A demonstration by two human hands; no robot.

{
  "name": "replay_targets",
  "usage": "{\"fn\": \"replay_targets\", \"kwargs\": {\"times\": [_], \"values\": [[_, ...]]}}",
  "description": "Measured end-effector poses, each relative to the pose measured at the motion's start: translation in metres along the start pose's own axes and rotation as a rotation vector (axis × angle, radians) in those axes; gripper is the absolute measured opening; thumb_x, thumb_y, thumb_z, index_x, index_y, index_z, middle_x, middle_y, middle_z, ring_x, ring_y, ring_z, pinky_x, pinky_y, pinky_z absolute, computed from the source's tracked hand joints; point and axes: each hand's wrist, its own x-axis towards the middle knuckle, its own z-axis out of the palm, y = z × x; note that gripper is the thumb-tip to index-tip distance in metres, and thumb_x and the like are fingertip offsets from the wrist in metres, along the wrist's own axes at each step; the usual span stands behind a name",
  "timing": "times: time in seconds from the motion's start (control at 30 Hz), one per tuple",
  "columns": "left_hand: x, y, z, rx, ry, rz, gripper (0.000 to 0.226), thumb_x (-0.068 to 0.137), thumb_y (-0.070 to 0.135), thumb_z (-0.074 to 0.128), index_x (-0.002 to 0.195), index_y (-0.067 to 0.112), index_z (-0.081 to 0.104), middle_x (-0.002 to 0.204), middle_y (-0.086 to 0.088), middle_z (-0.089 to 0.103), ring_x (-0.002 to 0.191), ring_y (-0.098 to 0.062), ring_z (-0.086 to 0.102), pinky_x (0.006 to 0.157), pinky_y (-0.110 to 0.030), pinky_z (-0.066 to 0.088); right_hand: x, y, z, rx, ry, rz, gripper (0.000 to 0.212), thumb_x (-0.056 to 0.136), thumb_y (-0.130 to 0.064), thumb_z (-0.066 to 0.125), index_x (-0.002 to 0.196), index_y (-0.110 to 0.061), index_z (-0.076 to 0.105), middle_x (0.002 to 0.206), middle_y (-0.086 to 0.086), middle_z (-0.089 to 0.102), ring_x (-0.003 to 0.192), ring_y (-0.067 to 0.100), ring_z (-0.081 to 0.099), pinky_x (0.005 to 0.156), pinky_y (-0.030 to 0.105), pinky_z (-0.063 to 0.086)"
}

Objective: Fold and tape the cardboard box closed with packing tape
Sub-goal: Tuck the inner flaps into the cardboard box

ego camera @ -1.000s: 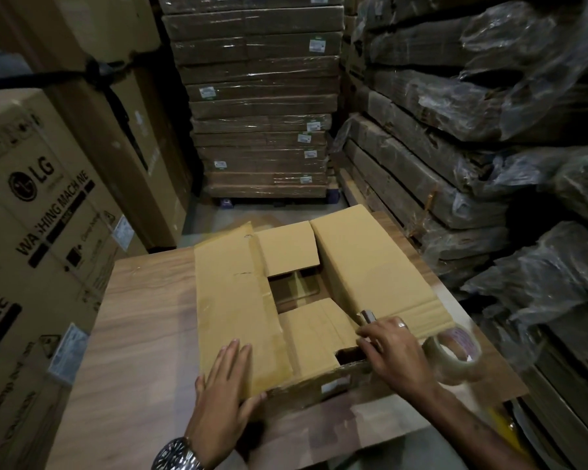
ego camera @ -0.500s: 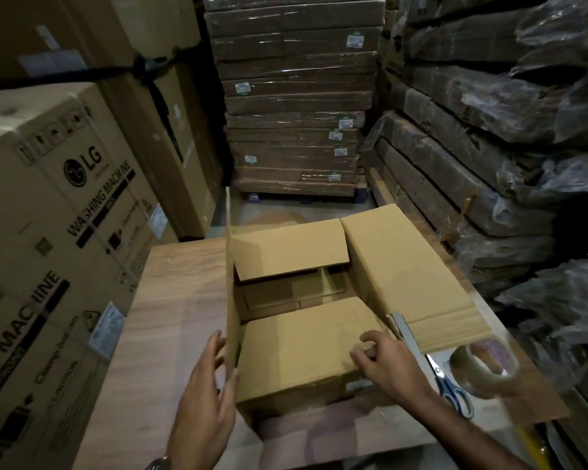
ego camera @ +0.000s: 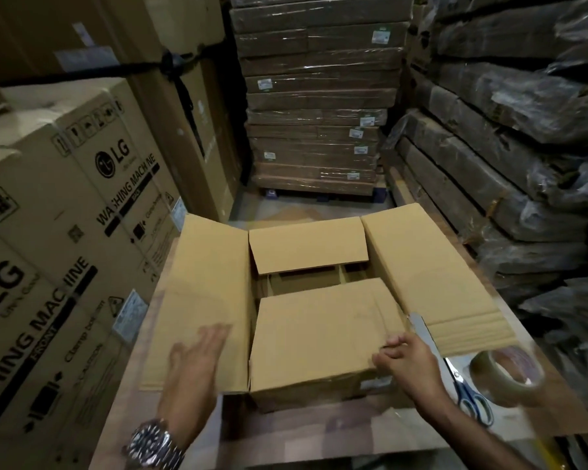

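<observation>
A brown cardboard box (ego camera: 319, 337) sits on a wooden table (ego camera: 129, 412), its top partly open. The near and far short flaps are folded inward; the long left flap (ego camera: 204, 283) and long right flap (ego camera: 428, 276) lie spread outward. My left hand (ego camera: 194, 364), blurred, fingers apart, lies over the left flap. My right hand (ego camera: 408, 364) rests with curled fingers on the near flap's right corner. A roll of packing tape (ego camera: 504, 378) stands to the right. Scissors (ego camera: 469, 391) with blue handles lie between my right hand and the tape.
Large washing machine cartons (ego camera: 58, 232) stand close on the left. A wrapped stack of flat boxes (ego camera: 316, 106) rises behind the table. Plastic-wrapped bundles (ego camera: 510, 147) fill the right side. The table's right edge is near the tape roll.
The left long flap, folded over the box a second ago, stood upright and now lies spread outward. My left hand followed it. The scissors came into sight. The camera tilted up.
</observation>
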Motion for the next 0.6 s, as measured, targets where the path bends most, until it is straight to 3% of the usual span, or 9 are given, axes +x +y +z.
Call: {"fn": "replay_targets", "kwargs": {"times": [0.07,0.13,0.2,0.23,0.3,0.37,0.47,0.53,0.6], "values": [[0.01,-0.002,0.006,-0.077,-0.088,0.088,0.08,0.085,-0.014,0.037,0.149,0.032,0.024,0.149,0.007,0.043,0.138,-0.013,0.039,0.121,-0.036,0.008,-0.002,0.001,0.001,0.136,-0.004,0.001,0.027,0.072,0.011,0.074,0.088,0.002,0.053,0.083,0.018,0.069,0.075,0.025,0.064,0.069,0.034,0.051],[0.019,-0.005,0.012,-0.219,-0.118,0.137,0.065,0.09,-0.005,0.042,0.144,0.031,0.036,0.137,0.019,0.051,0.128,0.005,0.044,0.122,-0.042,0.004,-0.005,0.003,0.001,0.265,-0.014,-0.004,0.03,0.073,0.017,0.069,0.089,0.001,0.049,0.083,0.023,0.065,0.073,0.026,0.061,0.068,0.032,0.048],[0.022,-0.005,0.015,-0.42,-0.167,0.124,0.037,0.096,0.015,0.05,0.128,0.034,0.051,0.116,0.031,0.058,0.107,0.027,0.046,0.119,-0.047,0.002,-0.006,0.008,0.0,0.34,-0.018,-0.034,0.034,0.075,0.019,0.067,0.086,-0.004,0.045,0.081,0.023,0.063,0.075,0.026,0.059,0.068,0.029,0.05],[0.023,-0.002,0.013,-0.495,-0.225,0.106,0.02,0.097,0.029,0.05,0.115,0.03,0.061,0.104,0.031,0.062,0.104,0.026,0.048,0.119,-0.046,-0.001,-0.007,0.012,-0.001,0.355,-0.017,-0.058,0.035,0.075,0.019,0.066,0.084,-0.005,0.043,0.08,0.022,0.063,0.074,0.025,0.059,0.066,0.026,0.051],[0.024,0.0,0.014,-0.595,-0.271,0.07,0.038,0.099,0.042,0.047,0.083,0.012,0.065,0.086,0.032,0.067,0.111,0.015,0.052,0.117,-0.043,-0.006,-0.008,0.018,-0.003,0.381,-0.013,-0.099,0.036,0.075,0.022,0.065,0.08,-0.006,0.042,0.074,0.019,0.063,0.071,0.024,0.058,0.061,0.018,0.053],[0.025,-0.002,0.017,-0.653,-0.284,0.042,0.042,0.098,0.035,0.048,0.066,0.011,0.062,0.085,0.041,0.065,0.112,0.017,0.05,0.117,-0.039,-0.006,-0.008,0.024,-0.006,0.411,-0.018,-0.125,0.038,0.074,0.025,0.063,0.077,-0.006,0.041,0.071,0.017,0.063,0.068,0.023,0.062,0.061,0.015,0.053],[0.025,-0.009,0.022,-0.698,-0.337,0.08,0.034,0.089,0.043,0.064,0.063,0.023,0.07,0.09,0.03,0.071,0.103,0.033,0.043,0.117,-0.041,-0.009,-0.007,0.032,-0.009,0.424,-0.025,-0.146,0.039,0.074,0.026,0.062,0.073,-0.006,0.041,0.065,0.01,0.067,0.065,0.011,0.066,0.063,0.016,0.053],[0.025,-0.012,0.022,-0.709,-0.341,0.109,0.052,0.068,0.068,0.062,0.062,0.016,0.067,0.094,0.018,0.074,0.113,0.027,0.043,0.116,-0.043,-0.012,-0.006,0.035,-0.009,0.415,-0.021,-0.158,0.037,0.076,0.025,0.061,0.072,-0.006,0.04,0.06,0.006,0.067,0.063,0.008,0.066,0.061,0.014,0.052],[0.025,-0.013,0.02,-0.678,-0.35,0.126,0.057,0.047,0.084,0.058,0.052,0.028,0.065,0.089,0.023,0.073,0.12,0.02,0.04,0.115,-0.042,-0.011,-0.006,0.035,-0.009,0.393,-0.003,-0.183,0.037,0.078,0.026,0.057,0.07,-0.005,0.039,0.055,0.002,0.065,0.06,0.004,0.064,0.058,0.012,0.049]]}}
